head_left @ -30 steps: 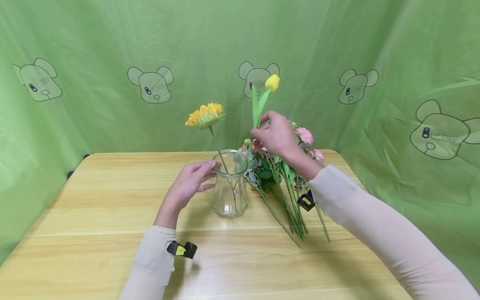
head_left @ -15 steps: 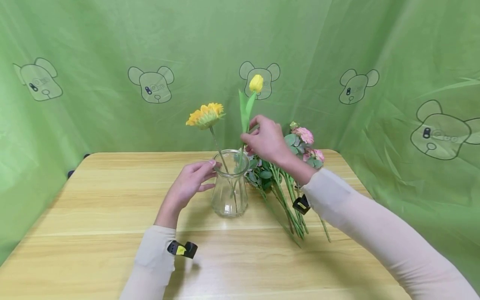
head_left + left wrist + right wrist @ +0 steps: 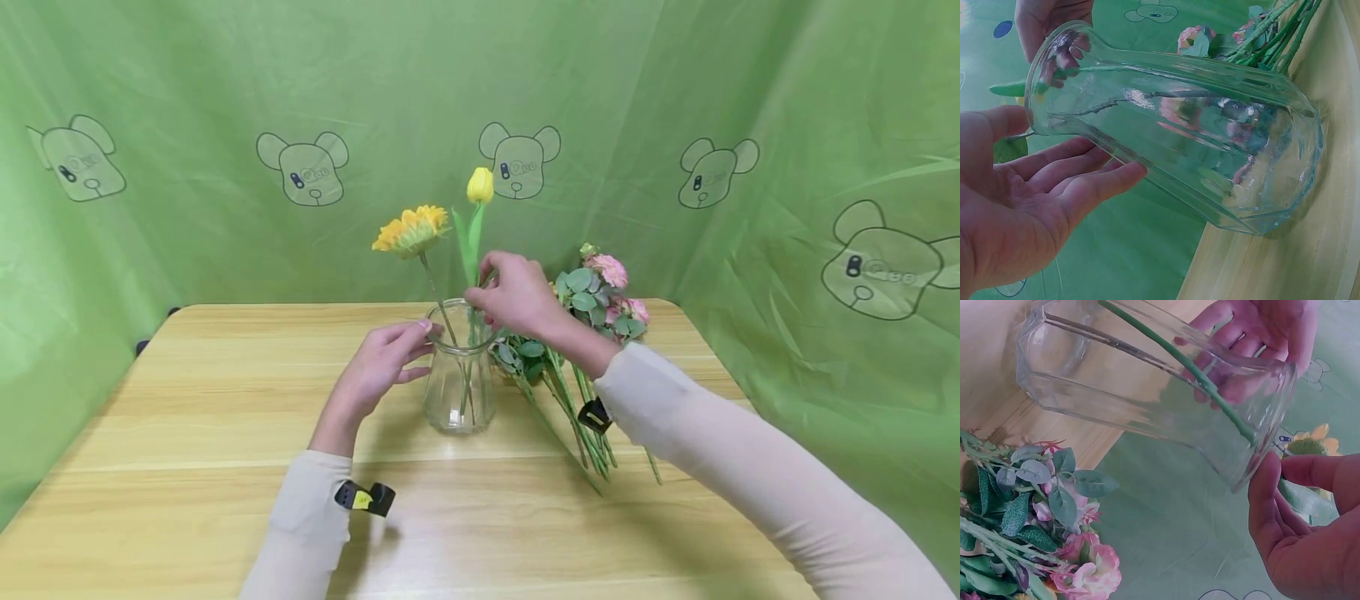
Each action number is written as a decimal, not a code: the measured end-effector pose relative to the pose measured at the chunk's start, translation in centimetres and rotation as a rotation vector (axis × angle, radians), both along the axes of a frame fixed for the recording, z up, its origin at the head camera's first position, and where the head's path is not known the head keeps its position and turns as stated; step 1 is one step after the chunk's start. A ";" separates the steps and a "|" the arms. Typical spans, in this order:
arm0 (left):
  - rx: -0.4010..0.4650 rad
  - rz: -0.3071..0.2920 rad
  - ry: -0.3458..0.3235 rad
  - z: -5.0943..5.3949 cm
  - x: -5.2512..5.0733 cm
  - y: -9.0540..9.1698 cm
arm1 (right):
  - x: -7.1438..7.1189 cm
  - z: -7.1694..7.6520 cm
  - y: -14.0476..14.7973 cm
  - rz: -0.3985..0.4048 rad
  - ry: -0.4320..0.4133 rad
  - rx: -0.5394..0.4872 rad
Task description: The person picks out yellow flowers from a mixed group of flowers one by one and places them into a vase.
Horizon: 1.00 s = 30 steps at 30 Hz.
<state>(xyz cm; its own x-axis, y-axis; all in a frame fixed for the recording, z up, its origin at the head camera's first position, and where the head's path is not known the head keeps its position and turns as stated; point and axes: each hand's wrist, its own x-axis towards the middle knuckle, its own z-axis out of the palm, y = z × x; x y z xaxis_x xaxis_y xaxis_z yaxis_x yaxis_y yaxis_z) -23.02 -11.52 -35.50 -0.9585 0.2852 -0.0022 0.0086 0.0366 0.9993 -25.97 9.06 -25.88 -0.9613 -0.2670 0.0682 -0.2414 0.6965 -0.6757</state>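
Note:
A clear glass vase stands upright on the table. The left hand is at its left side, thumb at the rim and loosely extended fingers resting against the neck, as the left wrist view shows. Between thumb and fingertips, the right hand pinches the stem of a yellow tulip just above the vase mouth. The tulip's green stem runs down inside the glass. A yellow sunflower-like bloom leans left in the vase, its thin brown stem inside.
Right of the vase lies a pile of flowers with pink blooms, leaves and long green stems pointing toward the front. The wooden table meets a green curtain with bear-head drawings behind it.
The right hand has moved left and down with the tulip, whose stem now reaches deep into the vase. The left hand and the vase have stayed in place.

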 end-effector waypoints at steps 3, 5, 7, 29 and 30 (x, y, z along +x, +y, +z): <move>0.000 0.003 -0.001 0.0 0.0 0.0 | 0.1 -0.1 -0.3 0.002 -0.016 0.030; 0.000 0.004 0.000 0.0 0.0 0.0 | 0.1 -0.1 -0.4 0.006 -0.025 0.052; 0.001 0.005 0.002 0.0 0.0 0.1 | 0.2 -0.2 -0.5 0.012 -0.028 0.066; -0.007 -0.005 0.010 0.0 -0.1 0.0 | 0.0 -0.7 -1.0 0.090 0.021 0.215; -0.006 -0.002 0.009 0.0 -0.1 0.0 | -0.1 -0.7 -1.0 0.091 0.023 0.218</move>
<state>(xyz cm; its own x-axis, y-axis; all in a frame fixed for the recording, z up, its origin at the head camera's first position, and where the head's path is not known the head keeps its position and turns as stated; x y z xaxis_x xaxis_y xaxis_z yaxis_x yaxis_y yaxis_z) -23.10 -11.50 -35.53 -0.9579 0.2871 0.0045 0.0174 0.0422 0.9990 -26.03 8.01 -26.62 -0.9315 -0.3632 0.0211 -0.3234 0.7998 -0.5057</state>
